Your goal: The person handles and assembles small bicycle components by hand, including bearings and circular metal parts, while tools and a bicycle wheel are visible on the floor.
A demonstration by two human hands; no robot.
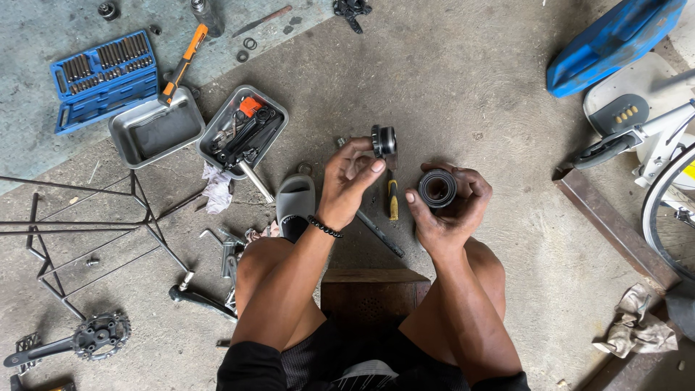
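My left hand (350, 179), with a black bead bracelet on the wrist, pinches a small round black-and-silver bearing part (384, 140) between thumb and fingers. My right hand (452, 210) cradles a black ring-shaped cup (437, 188) in its fingers, hole facing up. Both hands hover above the concrete floor in front of my knees, a short gap between them. A yellow-handled screwdriver (392, 200) lies on the floor between the hands.
Two metal trays (156, 132) sit at left, one holding tools (242, 130). A blue socket set (103, 78), an orange-handled hammer (181, 66), a grey slipper (295, 204), a crank with chainring (94, 337), a wire rack (79, 232), rags and a bicycle wheel (670, 210) surround me.
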